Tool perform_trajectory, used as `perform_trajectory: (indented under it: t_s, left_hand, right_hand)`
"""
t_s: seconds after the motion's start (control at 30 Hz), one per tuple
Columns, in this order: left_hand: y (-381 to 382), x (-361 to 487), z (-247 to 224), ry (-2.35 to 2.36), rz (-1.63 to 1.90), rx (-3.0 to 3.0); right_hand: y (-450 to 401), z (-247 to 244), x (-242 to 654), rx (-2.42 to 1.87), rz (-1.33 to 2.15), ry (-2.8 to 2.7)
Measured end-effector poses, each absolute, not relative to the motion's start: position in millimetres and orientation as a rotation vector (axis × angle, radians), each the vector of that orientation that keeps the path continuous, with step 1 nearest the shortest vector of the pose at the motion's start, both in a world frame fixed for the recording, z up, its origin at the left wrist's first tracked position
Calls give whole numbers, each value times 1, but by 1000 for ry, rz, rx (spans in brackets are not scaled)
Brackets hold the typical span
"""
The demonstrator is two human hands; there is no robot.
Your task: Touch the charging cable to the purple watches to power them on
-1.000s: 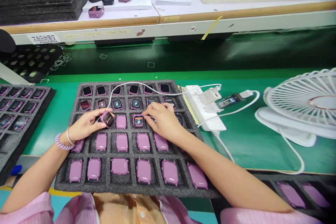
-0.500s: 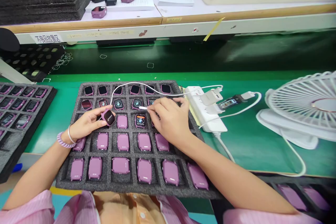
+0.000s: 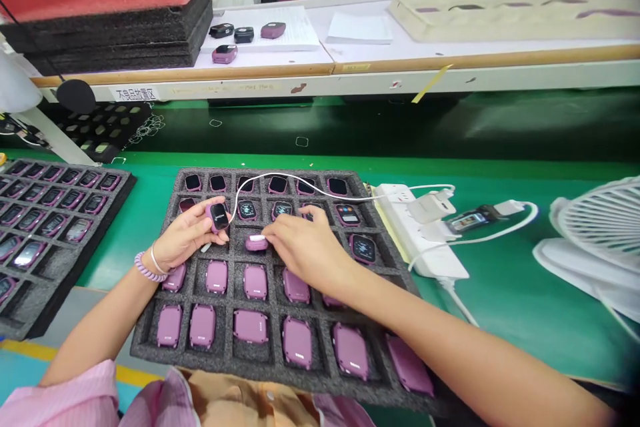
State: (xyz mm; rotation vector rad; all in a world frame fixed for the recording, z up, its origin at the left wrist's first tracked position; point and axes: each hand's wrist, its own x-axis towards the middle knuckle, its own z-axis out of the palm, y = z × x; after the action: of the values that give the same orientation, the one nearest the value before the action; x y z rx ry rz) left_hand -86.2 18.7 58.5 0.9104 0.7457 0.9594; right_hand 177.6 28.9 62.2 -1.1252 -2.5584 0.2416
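Note:
My left hand (image 3: 193, 230) grips a purple smartwatch body (image 3: 219, 217), its dark screen facing up with small white marks. A thin white cable (image 3: 273, 174) arcs over the tray to that watch, and a white tip shows beneath my fingers. With finger and thumb, my right hand (image 3: 305, 247) pinches a white charging connector (image 3: 259, 237). The connector lies against another purple watch body (image 3: 256, 245), which stands tilted edge-on at its compartment. Both hands are over a dark grey foam tray (image 3: 235, 360) of watches, some with lit screens, others lying back up.
Right of the tray, a white power strip (image 3: 430, 247) holds plugs and a small meter (image 3: 470, 219). A white fan (image 3: 600, 233) stands beyond. Another watch tray (image 3: 45, 293) is at left. Foam blocks (image 3: 115, 33) and several watches occupy the shelf; people sit behind it.
The view has shifted, showing more at the left and back. My right hand has brought the connector left to a watch that lay flat and now stands tilted. My left hand keeps its watch.

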Motion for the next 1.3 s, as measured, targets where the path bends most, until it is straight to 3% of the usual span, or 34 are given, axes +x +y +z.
perform_trajectory:
  t_s: [0.1,0.37,0.67,0.93,1.3]
  left_hand:
    - [20,-87,58,758,960,848]
    - [24,-89,51,784,905,773]
    - [25,-86,52,822,878,778]
    - [26,-88,48,817,883,764]
    - [23,-89,48,838,852,816]
  right_hand:
    - [38,64,175,-1306,471,-2547]
    - [37,44,169,-1389,375,-2516]
    - [42,58,171,-1464,862,-2412]
    - [37,56,161,-1488,413,-2611]
    - [33,46,164,-1377,288,-2593]
